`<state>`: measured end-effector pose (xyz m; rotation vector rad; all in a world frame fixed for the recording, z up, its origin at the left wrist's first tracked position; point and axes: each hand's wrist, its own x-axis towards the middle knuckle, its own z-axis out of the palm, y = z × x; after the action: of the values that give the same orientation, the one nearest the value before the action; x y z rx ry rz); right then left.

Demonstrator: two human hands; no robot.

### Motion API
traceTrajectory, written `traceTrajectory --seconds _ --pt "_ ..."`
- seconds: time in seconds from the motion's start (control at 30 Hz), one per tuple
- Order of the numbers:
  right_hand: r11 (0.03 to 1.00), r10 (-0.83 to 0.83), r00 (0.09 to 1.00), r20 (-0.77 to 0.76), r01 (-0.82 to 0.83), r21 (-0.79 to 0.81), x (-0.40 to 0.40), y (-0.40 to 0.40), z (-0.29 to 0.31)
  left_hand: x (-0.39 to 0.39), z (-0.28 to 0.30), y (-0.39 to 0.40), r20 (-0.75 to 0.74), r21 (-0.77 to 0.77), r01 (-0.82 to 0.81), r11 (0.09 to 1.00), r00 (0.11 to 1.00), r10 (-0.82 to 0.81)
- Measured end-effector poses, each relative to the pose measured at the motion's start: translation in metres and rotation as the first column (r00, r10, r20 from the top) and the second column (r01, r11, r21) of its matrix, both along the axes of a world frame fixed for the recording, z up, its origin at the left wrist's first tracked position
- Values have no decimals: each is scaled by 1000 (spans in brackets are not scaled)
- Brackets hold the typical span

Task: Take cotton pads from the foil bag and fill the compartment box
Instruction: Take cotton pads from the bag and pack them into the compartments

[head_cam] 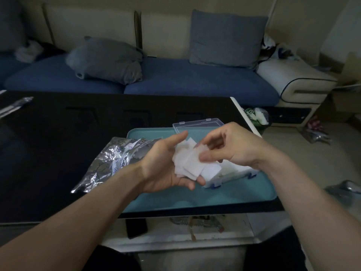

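Nearest the camera, two bare forearms reach in from the lower corners of the frame and meet at its centre. The left hand (166, 165) lies palm up with its fingers gently curled, cradling a loose stack of square white cotton pads (188, 163), the thumb raised beside the stack. The right hand (224, 147) comes in from the right, its thumb and forefinger pinching the top pad of that stack while the other fingers (212, 142) hang loosely curved.

Just under and behind the hands, a clear plastic compartment box with blue latches (234, 173) sits on a flat teal tray (244, 192); white pads already fill the part of it that shows (how many compartments I cannot tell). Its transparent lid (197, 124) stands open at the far side.

Left of centre, a crumpled silver foil bag with blue print (109, 163) lies partly on the tray's left edge and partly on the glossy black counter (58, 153).

Across the upper frame, a sofa with blue seat cushions (175, 77) carries two grey pillows (107, 59).
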<state>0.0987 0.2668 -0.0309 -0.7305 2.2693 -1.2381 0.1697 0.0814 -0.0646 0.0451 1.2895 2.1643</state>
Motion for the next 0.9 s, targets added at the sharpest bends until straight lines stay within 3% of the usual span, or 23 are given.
traceTrajectory --seconds 0.1,0.2,0.33,0.43,0.5,0.57,0.67,0.8,0.9 --pt "998 -63 994 -88 63 -4 2 -12 0 2 -1 1 -23 -50 32 998 999 -33" --pt "973 -199 973 -117 182 -140 1 -16 -1 0 -6 1 -16 -92 -76 993 997 75" --pt "953 -240 968 -77 220 -209 -1 -10 -3 -3 -7 -2 -43 -92 -209 974 978 206" --pt "947 -193 981 19 191 -258 1 -8 -1 -3 -4 -5 26 -10 -135 991 990 135" --pt "959 -158 987 10 156 -236 2 -13 -3 -2 -3 -6 66 69 -61 996 996 56" --pt "970 -162 980 -112 137 -202 3 -21 -8 -2 -2 -3 28 70 -37 997 999 35" --pt "995 -76 953 -293 55 -81 4 -24 -11 -4 -3 2 -17 -4 -149 989 989 148" --pt "973 195 945 -263 -152 176 13 -23 -10 -7 -4 1 20 97 -150 984 989 149" --pt "980 170 913 -371 -116 164 18 -32 -18 -6 -3 6 -29 135 -110 985 993 115"
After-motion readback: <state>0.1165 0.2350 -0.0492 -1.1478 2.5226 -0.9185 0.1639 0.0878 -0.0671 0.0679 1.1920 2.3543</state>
